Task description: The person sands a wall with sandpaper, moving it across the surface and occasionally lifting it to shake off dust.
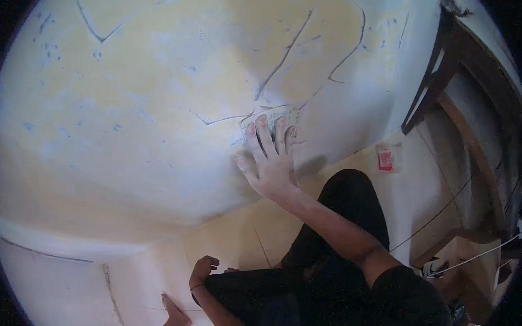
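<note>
My right hand (273, 165) presses a piece of sandpaper (279, 114) with printing on its back flat against the wall (155, 138). Its fingers are stretched over the sheet, the thumb out to the left. Around the sheet, the wall has yellowish and whitish patches, with dark crack-like lines running above and beside it. My left hand (203, 269) rests at my bent knee, fingers loosely curved and apart, with nothing visible in it.
A small packet with a red label (386, 159) lies on the tiled floor (235, 240) to the right. Dark wooden framework (443, 67) leans at the right. Below it are an opened cardboard box (463, 256) and a pale cable (480, 257). A bare foot (175, 314) shows at lower left.
</note>
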`<state>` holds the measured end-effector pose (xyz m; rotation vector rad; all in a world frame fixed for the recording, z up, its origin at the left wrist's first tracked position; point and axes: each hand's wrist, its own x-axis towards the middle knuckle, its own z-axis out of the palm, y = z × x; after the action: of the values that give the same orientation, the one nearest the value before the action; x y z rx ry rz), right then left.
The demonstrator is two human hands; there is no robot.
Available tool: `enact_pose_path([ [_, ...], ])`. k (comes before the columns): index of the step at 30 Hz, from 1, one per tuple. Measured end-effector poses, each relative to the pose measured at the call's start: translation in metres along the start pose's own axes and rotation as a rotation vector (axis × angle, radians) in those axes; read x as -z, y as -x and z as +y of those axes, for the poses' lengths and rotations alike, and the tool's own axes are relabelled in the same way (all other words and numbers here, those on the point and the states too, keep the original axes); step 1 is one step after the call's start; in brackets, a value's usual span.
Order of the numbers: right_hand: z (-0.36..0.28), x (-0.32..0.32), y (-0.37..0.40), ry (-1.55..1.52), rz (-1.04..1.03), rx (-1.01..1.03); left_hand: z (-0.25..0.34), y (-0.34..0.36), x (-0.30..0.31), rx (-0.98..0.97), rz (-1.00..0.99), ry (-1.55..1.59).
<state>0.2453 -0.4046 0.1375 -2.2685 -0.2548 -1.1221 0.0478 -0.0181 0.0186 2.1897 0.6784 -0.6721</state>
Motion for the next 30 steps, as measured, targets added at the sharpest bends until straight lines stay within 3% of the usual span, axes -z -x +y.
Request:
enact_pose_path([
  [1, -0.007, 0.007, 0.001, -0.022, -0.056, 0.013, 0.004, 0.004, -0.001, 0.011, 0.025, -0.012],
  [2, 0.002, 0.013, -0.012, -0.02, 0.052, -0.035, 0.005, 0.007, 0.0, 0.03, 0.043, -0.022],
  [5, 0.04, 0.056, -0.089, -0.077, 0.461, -0.167, -0.03, 0.012, -0.004, -0.162, 0.033, -0.002],
  [8, 0.029, 0.046, -0.075, 0.014, 0.355, -0.174, -0.028, -0.004, -0.003, -0.06, -0.023, -0.075],
  [10, 0.005, 0.018, -0.019, 0.003, -0.019, -0.066, 0.001, 0.003, -0.002, -0.066, -0.027, -0.019],
  [13, -0.002, 0.028, -0.02, -0.038, -0.054, 0.002, 0.006, 0.001, 0.005, -0.037, -0.009, 0.057],
  [15, 0.019, 0.049, -0.064, 0.008, 0.245, -0.105, -0.022, 0.008, 0.002, 0.001, -0.012, 0.015],
  [18, 0.041, 0.06, -0.095, 0.045, 0.454, -0.164, -0.027, 0.001, -0.001, -0.01, -0.013, -0.169],
  [21, 0.005, 0.021, -0.028, 0.029, 0.035, -0.105, -0.013, -0.002, 0.0, -0.065, -0.062, -0.06],
  [24, 0.005, 0.02, -0.015, -0.007, -0.067, -0.045, 0.006, 0.009, 0.001, 0.001, 0.014, 0.034],
  [26, 0.02, 0.05, -0.061, 0.028, 0.21, -0.135, -0.001, 0.018, 0.002, -0.072, 0.022, -0.057],
  [29, 0.039, 0.06, -0.093, 0.048, 0.425, -0.202, -0.037, -0.002, 0.001, -0.113, -0.03, -0.086],
  [30, 0.029, 0.052, -0.076, 0.053, 0.255, -0.175, -0.039, -0.008, 0.002, -0.111, -0.053, -0.095],
])
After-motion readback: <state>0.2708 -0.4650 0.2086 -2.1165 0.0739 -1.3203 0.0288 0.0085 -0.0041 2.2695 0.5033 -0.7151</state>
